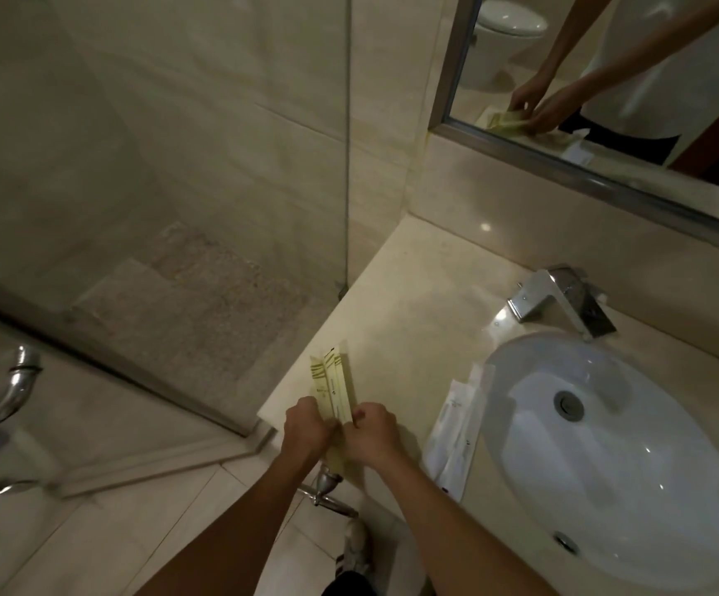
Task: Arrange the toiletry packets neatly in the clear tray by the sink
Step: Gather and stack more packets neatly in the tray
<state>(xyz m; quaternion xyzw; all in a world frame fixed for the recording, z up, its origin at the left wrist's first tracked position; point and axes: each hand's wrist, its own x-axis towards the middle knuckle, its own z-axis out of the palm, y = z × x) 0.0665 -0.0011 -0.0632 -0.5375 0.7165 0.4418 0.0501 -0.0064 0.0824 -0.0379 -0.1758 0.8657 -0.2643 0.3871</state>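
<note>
Beige counter [401, 320] by the sink [607, 423]: I see both hands, left [306, 430] and right [373, 432], pinching the yellow packets [334, 385] over its corner. They fan apart; one may slip over the edge. White packets [452, 436] lie beside the sink. I cannot find the tray.

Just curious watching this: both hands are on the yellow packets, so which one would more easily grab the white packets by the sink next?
Probably the right hand: the white packets lie on its side, beside the sink; the left hand would have to cross over.
</note>
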